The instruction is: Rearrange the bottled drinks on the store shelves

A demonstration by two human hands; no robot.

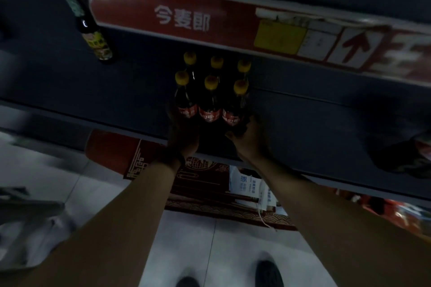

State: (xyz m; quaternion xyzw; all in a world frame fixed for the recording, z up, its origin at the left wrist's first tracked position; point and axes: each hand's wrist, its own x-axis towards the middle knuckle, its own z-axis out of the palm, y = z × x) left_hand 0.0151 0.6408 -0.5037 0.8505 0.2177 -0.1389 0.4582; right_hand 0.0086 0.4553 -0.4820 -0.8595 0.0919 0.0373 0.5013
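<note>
1. Bottle group point(211, 100): six dark bottles with yellow caps and red labels stand upright on the dark shelf point(93, 91), in two rows of three, packed so that they touch.
2. My left hand point(183, 134) lies against the left side of the group, at the lower body of the left near bottle point(184, 100). The shadow there is too deep for me to tell whether its fingers curl round the bottle or lie flat on it.
3. My right hand point(246, 134) is at the right side of the group, with its thumb and fingers curled round the base of the right near bottle point(234, 109).
4. My hands are apart, and the near row stands between them.
5. A dark wristband point(171, 158) sits on my left wrist.
6. A lone dark bottle point(96, 39) with a yellow label stands far to the left, well apart from the group.
7. Above the group hangs a red shelf strip point(182, 18) bearing white characters. A yellow price tag point(278, 38) and a white tag with a red arrow point(354, 46) sit to its right.
8. Under the shelf are a red box point(112, 154) and a white-and-blue carton point(245, 184).
9. My shoes point(269, 272) stand on the pale tiled floor point(186, 240).
</note>
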